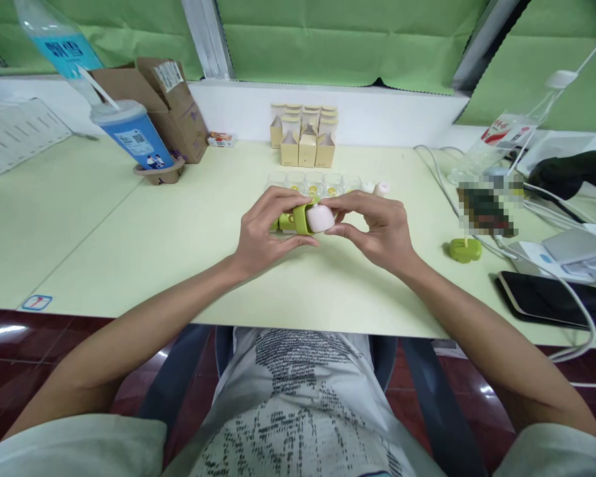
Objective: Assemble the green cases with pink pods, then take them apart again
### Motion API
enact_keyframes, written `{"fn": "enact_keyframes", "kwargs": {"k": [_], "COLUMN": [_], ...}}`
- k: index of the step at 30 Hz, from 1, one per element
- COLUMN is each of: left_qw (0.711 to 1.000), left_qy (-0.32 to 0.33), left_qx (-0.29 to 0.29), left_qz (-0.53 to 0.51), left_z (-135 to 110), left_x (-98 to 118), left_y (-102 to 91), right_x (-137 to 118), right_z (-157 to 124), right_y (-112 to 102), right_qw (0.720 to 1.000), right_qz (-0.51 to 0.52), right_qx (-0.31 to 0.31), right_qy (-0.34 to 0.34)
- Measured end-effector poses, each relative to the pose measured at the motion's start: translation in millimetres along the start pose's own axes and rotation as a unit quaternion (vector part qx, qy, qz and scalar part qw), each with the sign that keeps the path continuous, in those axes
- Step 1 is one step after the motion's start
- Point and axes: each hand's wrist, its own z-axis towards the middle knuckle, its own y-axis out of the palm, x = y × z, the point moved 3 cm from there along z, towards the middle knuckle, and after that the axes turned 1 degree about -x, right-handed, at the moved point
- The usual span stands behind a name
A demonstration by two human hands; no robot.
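My left hand (267, 225) is closed around a yellow-green plastic piece (302, 220) with a wide, open-ended collar on its right side. Between the fingers of my right hand (375, 228) is a pale pink rounded piece (320, 218), which sits at the collar's opening; how far it goes in is hidden. Just behind my hands stands a row of small clear cups (295, 180) with yellow bits in them. At the right end of that row lies another pale pink piece (381, 189).
Several small open cardboard boxes (306, 147) stand by the wall. On the left are a blue paper cup (142, 138), a brown carton (179, 106) and a bottle (62, 53). To the right lie a green rounded piece (465, 250), a phone (556, 301) and white cables (576, 298).
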Motion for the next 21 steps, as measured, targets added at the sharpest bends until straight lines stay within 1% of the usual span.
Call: {"fn": "enact_keyframes", "kwargs": {"k": [6, 10, 14, 18, 21], "left_qw": [0.999, 0.999, 0.999, 0.998, 0.998], "left_qy": [-0.029, -0.036, -0.023, -0.005, -0.02], "left_qx": [-0.019, -0.039, -0.038, -0.027, -0.034], "left_qz": [0.005, -0.002, -0.021, -0.056, -0.057], "left_z": [-3.9, -3.9, -0.6, 2.3, 2.0], "left_x": [-5.2, -6.9, -4.9, -2.5, -3.4], "left_y": [2.4, 2.7, 1.5, 0.6, 0.7], "right_x": [1.6, -2.1, -3.8, -1.6, 0.2], "right_z": [-1.7, -0.4, 1.5, 1.5, 1.3], "right_y": [1.8, 1.8, 0.3, -1.3, -1.7], "right_qw": [1.0, 1.0, 1.0, 1.0, 0.999], "right_qz": [-0.017, 0.001, 0.009, 0.022, 0.031], "right_qx": [0.012, 0.01, -0.003, 0.002, -0.004], "right_qy": [-0.006, -0.015, 0.001, 0.018, 0.032]}}
